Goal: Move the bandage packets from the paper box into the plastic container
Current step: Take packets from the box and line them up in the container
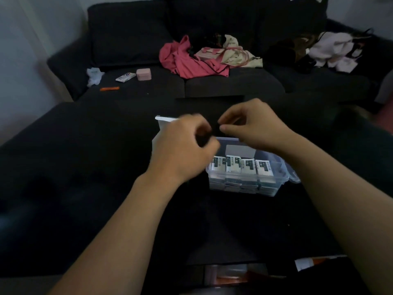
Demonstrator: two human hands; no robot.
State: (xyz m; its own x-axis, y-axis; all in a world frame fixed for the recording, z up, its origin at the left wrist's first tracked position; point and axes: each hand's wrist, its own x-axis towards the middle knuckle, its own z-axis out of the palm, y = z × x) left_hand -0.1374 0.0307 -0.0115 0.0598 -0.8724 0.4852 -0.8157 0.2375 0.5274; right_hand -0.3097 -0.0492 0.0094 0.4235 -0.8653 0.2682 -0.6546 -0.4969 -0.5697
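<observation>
The clear plastic container (244, 184) sits open on the dark surface, with a row of white and dark green bandage packets (242, 166) standing inside it. The white paper box (162, 123) lies just left of and behind the container, mostly hidden by my left hand (182, 147). That hand is blurred, its fingers curled in front of the box, and what it holds does not show. My right hand (253, 126) hovers over the container's far edge with thumb and forefinger pinched together close to my left fingers. Nothing can be made out between them.
A dark sofa behind holds a pink garment (191, 60), a pink bag (212, 53), pale clothes (338, 52), a small pink case (143, 73), a tube (125, 77) and an orange item (109, 89). Orange and white packaging (312, 262) lies at the near edge.
</observation>
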